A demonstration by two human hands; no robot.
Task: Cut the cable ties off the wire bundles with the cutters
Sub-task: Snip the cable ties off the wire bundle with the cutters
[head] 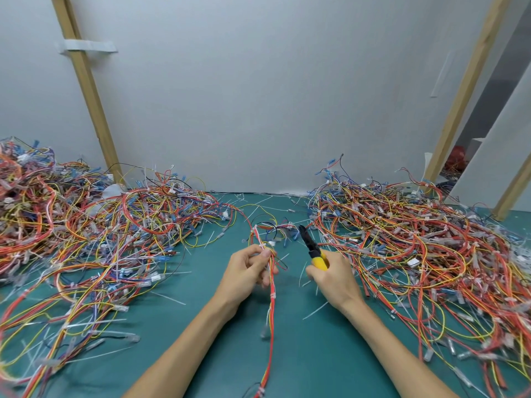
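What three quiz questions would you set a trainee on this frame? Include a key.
1. True or false: the right hand holds the cutters.
2. The left hand grips: A) a wire bundle; B) a screwdriver; C) nothing.
3. Fill in: the cutters' handles are ____.
Key: 1 true; 2 A; 3 yellow.

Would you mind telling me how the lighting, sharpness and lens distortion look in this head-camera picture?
Head view: the light is soft and even, with faint shadows under the left hand and right hand on the mat, and no glare. Head view: the wide lens makes the battens lean outward. Head view: the cutters and bundle are fairly sharp, while the wire piles smear toward the lower corners.
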